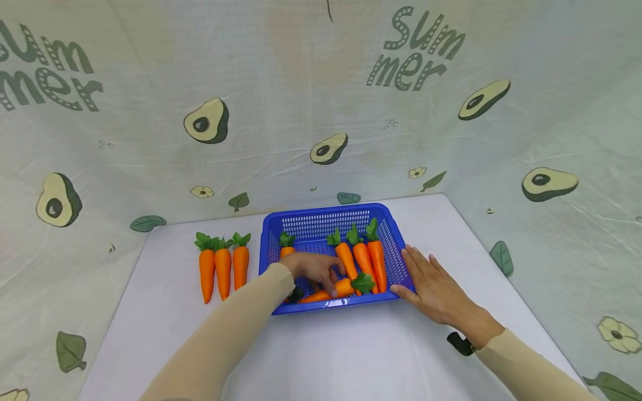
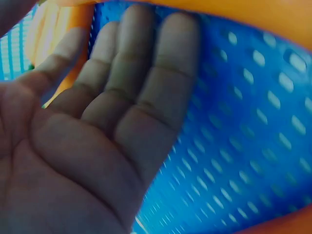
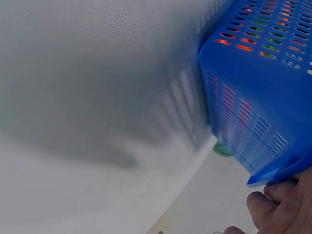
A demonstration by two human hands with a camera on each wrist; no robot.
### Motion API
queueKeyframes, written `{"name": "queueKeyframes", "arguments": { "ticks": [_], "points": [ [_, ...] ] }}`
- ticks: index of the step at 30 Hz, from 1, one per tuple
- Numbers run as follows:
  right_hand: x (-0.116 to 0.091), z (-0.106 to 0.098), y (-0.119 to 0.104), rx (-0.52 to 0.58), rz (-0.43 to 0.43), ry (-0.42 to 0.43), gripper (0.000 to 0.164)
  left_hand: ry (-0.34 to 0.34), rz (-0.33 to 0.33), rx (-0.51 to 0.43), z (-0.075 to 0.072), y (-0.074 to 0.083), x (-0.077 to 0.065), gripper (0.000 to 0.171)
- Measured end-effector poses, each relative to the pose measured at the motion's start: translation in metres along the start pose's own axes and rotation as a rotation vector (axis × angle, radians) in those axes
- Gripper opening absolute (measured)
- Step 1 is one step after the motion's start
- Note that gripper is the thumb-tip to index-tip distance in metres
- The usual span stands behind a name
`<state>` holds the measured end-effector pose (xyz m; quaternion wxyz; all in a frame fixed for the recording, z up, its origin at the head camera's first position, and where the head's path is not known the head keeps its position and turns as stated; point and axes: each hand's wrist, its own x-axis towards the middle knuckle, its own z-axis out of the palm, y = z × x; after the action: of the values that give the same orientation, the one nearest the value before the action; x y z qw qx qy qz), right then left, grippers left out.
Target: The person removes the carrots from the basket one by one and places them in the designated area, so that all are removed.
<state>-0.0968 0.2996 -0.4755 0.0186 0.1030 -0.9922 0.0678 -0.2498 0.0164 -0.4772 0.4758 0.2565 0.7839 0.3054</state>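
My left hand (image 1: 319, 269) reaches down into a blue plastic basket (image 1: 326, 210), palm in view in the left wrist view, fingers loosely bent above the perforated floor. Its fingertips are right by a carrot (image 1: 346, 256) that leans lengthwise, and its thumb overlaps a carrot (image 1: 343, 288) lying crosswise along the front wall. Two more carrots (image 1: 363, 257) (image 1: 378, 262) lie at the basket's right side. Another carrot (image 1: 287, 251) at the left is partly hidden by the left wrist. My right hand (image 1: 435, 289) rests with straight fingers against the basket's right rim, thumb at the front corner.
Three carrots (image 1: 207, 273) (image 1: 223, 267) (image 1: 241, 264) with green tops lie side by side on the white table (image 1: 165, 312), left of the basket. A patterned cloth (image 1: 271, 111) hangs behind and beside the table.
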Motion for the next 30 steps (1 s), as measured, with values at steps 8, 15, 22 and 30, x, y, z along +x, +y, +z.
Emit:
{"name": "queueKeyframes", "arguments": {
  "ticks": [8, 15, 22, 30],
  "points": [
    [0.0, 0.001, 0.0, 0.006, -0.014, 0.024, 0.094, 0.036, 0.032, 0.129, 0.006, 0.005, -0.001, 0.053],
    [0.0, 0.001, 0.0, 0.003, 0.001, -0.006, 0.095, 0.04, 0.051, 0.26, 0.01, 0.009, -0.003, 0.051],
    [0.001, 0.0, -0.001, 0.008, -0.002, -0.009, 0.095, 0.052, 0.099, 0.176, 0.004, 0.009, -0.002, 0.052],
    [0.0, 0.0, -0.001, 0.017, 0.012, -0.021, 0.096, 0.122, 0.122, 0.036, -0.01, 0.004, -0.006, 0.065]
  ]
}}
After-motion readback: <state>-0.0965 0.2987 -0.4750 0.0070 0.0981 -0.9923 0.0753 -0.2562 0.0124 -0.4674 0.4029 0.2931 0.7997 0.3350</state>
